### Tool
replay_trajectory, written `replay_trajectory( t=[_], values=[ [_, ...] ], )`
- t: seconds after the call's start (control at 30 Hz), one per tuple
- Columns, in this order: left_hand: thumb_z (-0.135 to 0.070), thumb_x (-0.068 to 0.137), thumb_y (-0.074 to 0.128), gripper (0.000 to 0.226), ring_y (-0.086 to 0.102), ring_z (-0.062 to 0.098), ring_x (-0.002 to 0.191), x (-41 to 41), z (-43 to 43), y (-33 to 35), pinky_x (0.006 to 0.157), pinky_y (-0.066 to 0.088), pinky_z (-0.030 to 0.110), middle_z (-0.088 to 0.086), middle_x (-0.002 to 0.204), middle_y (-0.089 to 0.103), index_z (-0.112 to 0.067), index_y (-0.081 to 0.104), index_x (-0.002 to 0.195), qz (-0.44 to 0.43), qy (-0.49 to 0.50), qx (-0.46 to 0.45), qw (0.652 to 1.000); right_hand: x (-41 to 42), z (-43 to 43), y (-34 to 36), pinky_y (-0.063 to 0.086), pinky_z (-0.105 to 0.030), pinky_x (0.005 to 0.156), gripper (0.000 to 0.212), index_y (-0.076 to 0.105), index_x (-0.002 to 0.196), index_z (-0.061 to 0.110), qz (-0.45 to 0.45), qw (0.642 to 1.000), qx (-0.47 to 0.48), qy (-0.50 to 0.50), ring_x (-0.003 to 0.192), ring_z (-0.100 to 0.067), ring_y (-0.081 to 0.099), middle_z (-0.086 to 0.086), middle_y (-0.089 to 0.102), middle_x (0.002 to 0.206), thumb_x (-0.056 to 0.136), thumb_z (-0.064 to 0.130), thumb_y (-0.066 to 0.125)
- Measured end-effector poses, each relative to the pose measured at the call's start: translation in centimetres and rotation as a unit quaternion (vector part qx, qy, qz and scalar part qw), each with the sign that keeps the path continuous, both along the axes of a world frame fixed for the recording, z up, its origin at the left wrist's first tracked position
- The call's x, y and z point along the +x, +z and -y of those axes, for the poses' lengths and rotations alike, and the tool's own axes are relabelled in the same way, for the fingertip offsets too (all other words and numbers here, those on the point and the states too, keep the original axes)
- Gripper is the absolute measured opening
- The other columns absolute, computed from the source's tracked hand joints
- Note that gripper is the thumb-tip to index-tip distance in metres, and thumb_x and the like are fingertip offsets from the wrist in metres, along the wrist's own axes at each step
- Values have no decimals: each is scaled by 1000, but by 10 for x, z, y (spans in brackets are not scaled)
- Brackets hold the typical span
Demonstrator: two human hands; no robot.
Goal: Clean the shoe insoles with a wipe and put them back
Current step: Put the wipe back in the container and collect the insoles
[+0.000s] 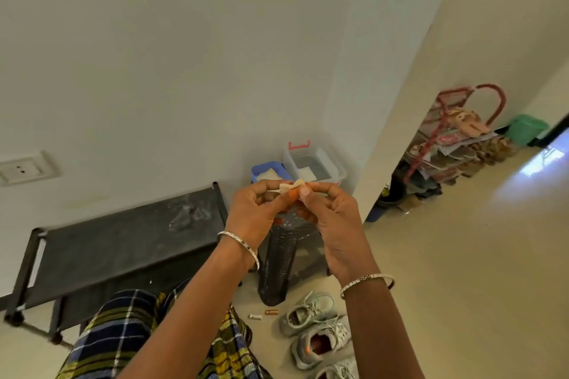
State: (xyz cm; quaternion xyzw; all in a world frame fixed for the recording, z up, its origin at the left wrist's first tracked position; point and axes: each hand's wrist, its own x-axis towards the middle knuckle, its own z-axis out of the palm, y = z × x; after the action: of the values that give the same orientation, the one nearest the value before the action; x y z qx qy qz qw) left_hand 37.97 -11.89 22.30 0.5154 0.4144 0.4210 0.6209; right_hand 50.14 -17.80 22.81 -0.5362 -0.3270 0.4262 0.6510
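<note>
- Pinching a small pale wipe (292,186) between them, both hands are raised side by side in front of the wall.
- Left hand (255,209): thumb and curled fingers are clamped on the wipe's left end.
- Right hand (332,218): thumb and forefinger are clamped on its right end.
- Grey shoes (311,312) lie on the floor (462,255) below the right forearm; whether insoles are inside cannot be told.
- Two batteries (271,312) lie just left of the shoes, beside a black bin (277,268).
- A black rack (123,240) stands along the wall; a blue basket (261,170) and a clear box (311,163) sit in the corner.
</note>
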Motion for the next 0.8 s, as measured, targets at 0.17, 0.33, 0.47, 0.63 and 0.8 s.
replay_trajectory(
  t=[0.17,0.33,0.47,0.63,0.8],
  values=[
    [-18,81,78,10,71,12,76,7,-30,-30,66,55,22,3,83,76,-16,78,91,-10,9,-84,996,13,-28,-29,58,-41,88,20,72,102,9,29,997,-65,-28,91,-24,73,-8,76,93,85,17,75],
    [-16,81,79,9,70,17,75,13,-67,-70,67,56,27,5,81,76,-16,78,90,-58,16,-146,987,16,-62,-67,58,-36,84,19,75,99,11,31,992,-114,-49,91,-22,73,-6,77,92,80,11,79],
    [-10,82,79,13,72,20,82,18,-105,-104,74,59,33,4,84,76,-15,75,93,-88,23,-179,980,19,-98,-103,59,-35,80,15,74,94,6,-3,979,-191,-76,86,-25,74,-10,76,88,80,3,77],
    [-10,91,69,12,71,18,83,24,-163,-153,77,61,35,5,90,74,-16,74,99,-137,56,-183,972,33,-164,-151,59,-28,65,10,72,93,2,-33,951,-267,-153,76,-24,73,-14,74,84,83,3,75],
    [-16,97,60,25,66,17,105,34,-209,-191,98,52,38,1,115,71,-19,67,121,-243,11,-103,965,46,-237,-193,62,-38,71,10,74,84,6,38,938,-280,-199,72,-26,72,-14,74,82,76,4,80]
  ],
)
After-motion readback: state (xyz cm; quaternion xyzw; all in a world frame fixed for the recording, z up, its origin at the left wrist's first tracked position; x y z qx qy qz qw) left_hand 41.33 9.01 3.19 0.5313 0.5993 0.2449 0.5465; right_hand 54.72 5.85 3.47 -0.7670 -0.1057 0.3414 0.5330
